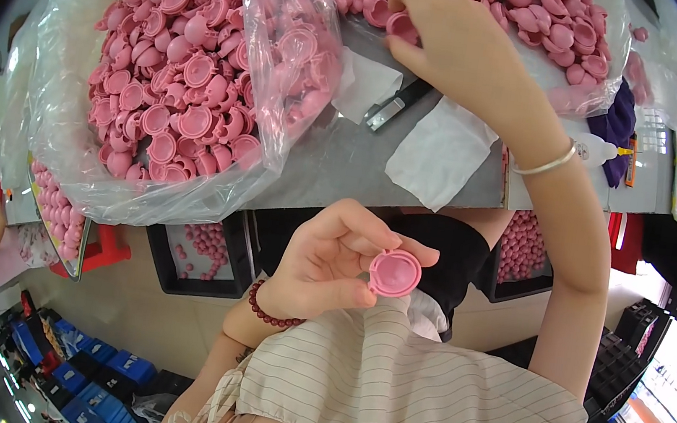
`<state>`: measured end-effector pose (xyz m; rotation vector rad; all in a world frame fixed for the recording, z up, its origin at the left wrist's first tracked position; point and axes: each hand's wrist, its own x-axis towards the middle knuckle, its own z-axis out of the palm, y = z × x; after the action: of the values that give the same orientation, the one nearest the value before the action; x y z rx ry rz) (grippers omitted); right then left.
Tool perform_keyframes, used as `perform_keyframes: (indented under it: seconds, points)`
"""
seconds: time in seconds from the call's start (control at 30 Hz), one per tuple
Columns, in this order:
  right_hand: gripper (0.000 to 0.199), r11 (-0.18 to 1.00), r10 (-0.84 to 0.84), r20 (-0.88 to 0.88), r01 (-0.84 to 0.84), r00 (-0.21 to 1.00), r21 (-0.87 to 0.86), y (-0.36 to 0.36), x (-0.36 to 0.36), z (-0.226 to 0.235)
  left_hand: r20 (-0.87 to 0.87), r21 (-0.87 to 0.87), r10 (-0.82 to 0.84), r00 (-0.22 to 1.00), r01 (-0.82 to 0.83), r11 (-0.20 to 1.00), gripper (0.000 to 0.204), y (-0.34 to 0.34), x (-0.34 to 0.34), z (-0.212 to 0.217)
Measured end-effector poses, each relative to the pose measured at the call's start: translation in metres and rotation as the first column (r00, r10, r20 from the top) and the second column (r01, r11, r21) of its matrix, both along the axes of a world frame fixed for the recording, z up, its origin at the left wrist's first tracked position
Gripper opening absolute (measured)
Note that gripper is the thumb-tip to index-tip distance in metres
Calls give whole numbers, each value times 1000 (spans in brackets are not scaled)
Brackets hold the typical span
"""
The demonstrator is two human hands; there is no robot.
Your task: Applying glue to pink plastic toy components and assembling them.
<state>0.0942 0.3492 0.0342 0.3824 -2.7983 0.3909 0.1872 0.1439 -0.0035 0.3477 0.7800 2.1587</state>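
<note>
My left hand (pixel 333 257) holds a small pink round cap-shaped plastic part (pixel 395 273) between thumb and fingers, close to my chest and below the table edge. A dark red bead bracelet sits on that wrist. My right hand (pixel 452 44) reaches far over the grey table (pixel 336 160) into a clear bag of pink parts (pixel 499 7), its fingers closed on one pink part (pixel 402 26) at the pile's near edge. A silver bangle circles that wrist.
A second clear bag heaped with pink parts (pixel 178 73) fills the table's left. White paper sheets (pixel 443 152), a black-and-metal tool (pixel 393 108) and a glue bottle (pixel 604 151) lie on the table. Black bins with pink parts (pixel 203 250) stand below. Other people sit at far left and right.
</note>
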Motion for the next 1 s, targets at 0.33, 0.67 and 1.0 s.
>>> perform_keyframes:
  seconds: [0.33,0.67,1.0]
  points:
    - [27,629,-325,174,349,930,-695,20,143,-7,-9,-28,29,1000,-29,999,44,1,-10,-4]
    - [26,781,-533,79,525,843,-337,15,153,-11,-207,-24,11,978,-16,1000,38,16,-16,-7]
    - [29,656,-10,-99,-68,995,-751,-31,149,-22,-285,-170,28,958,-80,982,38,12,-4,-6]
